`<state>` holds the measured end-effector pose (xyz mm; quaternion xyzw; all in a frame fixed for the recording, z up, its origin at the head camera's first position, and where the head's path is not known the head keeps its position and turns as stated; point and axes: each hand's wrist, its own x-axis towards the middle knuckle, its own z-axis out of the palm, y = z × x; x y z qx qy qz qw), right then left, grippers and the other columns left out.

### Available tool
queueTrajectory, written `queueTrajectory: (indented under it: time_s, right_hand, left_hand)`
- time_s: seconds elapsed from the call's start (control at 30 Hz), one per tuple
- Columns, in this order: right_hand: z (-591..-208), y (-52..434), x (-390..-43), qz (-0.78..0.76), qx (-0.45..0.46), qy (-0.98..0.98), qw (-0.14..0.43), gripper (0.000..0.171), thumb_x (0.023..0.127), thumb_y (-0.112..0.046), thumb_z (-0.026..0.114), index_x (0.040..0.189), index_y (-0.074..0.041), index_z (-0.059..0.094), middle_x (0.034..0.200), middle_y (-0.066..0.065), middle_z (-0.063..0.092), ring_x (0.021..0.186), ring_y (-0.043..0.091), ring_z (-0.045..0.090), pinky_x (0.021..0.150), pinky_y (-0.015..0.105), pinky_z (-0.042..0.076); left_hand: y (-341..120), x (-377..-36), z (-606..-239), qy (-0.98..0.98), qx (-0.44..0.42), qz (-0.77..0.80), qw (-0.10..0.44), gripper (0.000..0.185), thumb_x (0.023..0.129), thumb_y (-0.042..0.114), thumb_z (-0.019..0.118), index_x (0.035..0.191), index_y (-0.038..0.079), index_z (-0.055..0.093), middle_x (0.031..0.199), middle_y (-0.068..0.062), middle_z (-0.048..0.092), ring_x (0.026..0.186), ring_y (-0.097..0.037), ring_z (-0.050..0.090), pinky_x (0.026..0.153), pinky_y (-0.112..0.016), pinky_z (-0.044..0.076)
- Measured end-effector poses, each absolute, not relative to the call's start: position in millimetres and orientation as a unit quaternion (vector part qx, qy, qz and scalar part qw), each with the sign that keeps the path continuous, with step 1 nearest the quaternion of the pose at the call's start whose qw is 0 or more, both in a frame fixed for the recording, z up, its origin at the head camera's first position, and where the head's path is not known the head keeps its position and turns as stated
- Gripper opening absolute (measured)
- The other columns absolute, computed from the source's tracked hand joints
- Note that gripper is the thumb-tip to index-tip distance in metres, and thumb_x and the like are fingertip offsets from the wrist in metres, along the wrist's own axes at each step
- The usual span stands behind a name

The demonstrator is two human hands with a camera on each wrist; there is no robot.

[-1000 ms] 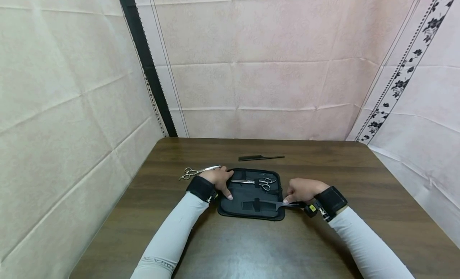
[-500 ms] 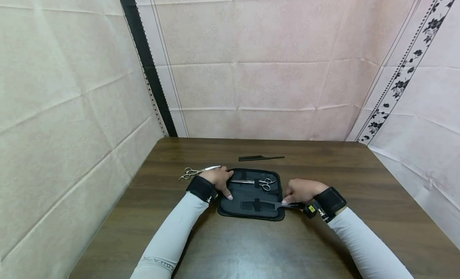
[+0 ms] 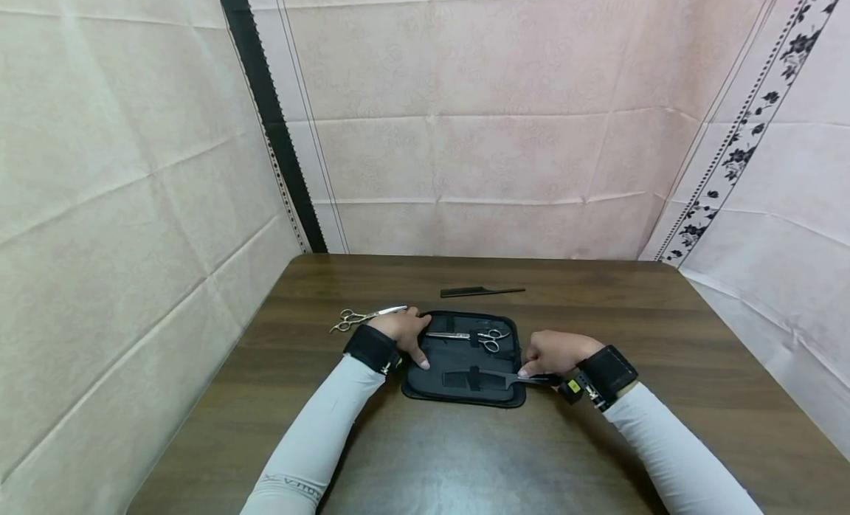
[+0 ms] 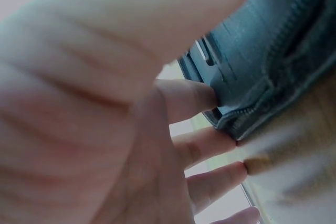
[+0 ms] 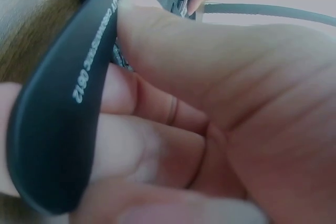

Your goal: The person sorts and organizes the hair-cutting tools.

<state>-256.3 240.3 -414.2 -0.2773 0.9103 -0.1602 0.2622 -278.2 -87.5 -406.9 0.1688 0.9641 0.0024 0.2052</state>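
Observation:
A black zip case (image 3: pixel 425 388) lies unfolded on the table. My right hand (image 3: pixel 561 350) pinches the handle of a black comb (image 3: pixel 511 378) at the case's right side, thumb on top and fingers curled beneath. The comb's toothed part passes under an elastic strap (image 3: pixel 474 378). White lettering shows on the comb handle (image 5: pixel 58 103) in the right wrist view. My left hand (image 3: pixel 401 329) rests on the case's upper left edge, its fingers fairly straight and touching the rim. Silver scissors (image 3: pixel 458 336) lie in the case under another strap.
A second pair of scissors (image 3: pixel 358 318) lies left of the case, tips close to my left hand. Behind the case lies a thin-tailed black comb (image 3: pixel 471 291). The wooden table (image 3: pixel 458 456) ends at the back against hanging cloth (image 3: pixel 478 161).
My right hand has shifted slightly left, and the comb has slid a little farther left under its strap. The left hand and the case have stayed in place.

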Motion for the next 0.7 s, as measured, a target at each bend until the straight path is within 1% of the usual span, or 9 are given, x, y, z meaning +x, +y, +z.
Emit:
queueTrajectory:
  time_s: [0.23,0.43,0.7]
  right_hand:
    - [-417.8,237.2,-257.4,-0.162,-0.274,0.913,0.257,0.030,0.100,-0.034,0.069,0.073,-0.021,0.072,0.061,-0.009,0.052,0.055,0.010,0.050,0.058,0.026,0.040]
    - [-419.2,234.8,-257.1,-0.169,-0.265,0.913,0.258,0.027,0.099,-0.035,0.070,0.075,-0.021,0.074,0.064,-0.005,0.058,0.059,0.013,0.059,0.060,0.028,0.048]
    - [-415.4,233.4,-256.2,-0.182,-0.255,0.911,0.267,0.025,0.099,-0.033,0.071,0.077,-0.021,0.075,0.067,-0.002,0.064,0.060,0.016,0.066,0.061,0.029,0.051]
  left_hand:
    - [-87.9,-277.4,-407.6,0.965,0.160,0.008,0.209,0.104,0.082,0.054,0.084,0.165,0.019,0.032,0.159,-0.014,0.041,0.144,-0.034,0.045,0.117,-0.051,0.042]
    - [-88.1,-278.3,-407.1,0.965,0.160,0.004,0.209,0.104,0.082,0.055,0.084,0.165,0.019,0.031,0.159,-0.014,0.040,0.144,-0.033,0.045,0.117,-0.051,0.042]
    - [-87.6,-278.3,-405.5,0.965,0.158,0.002,0.208,0.104,0.082,0.056,0.084,0.165,0.019,0.031,0.161,-0.014,0.039,0.146,-0.033,0.043,0.118,-0.052,0.041]
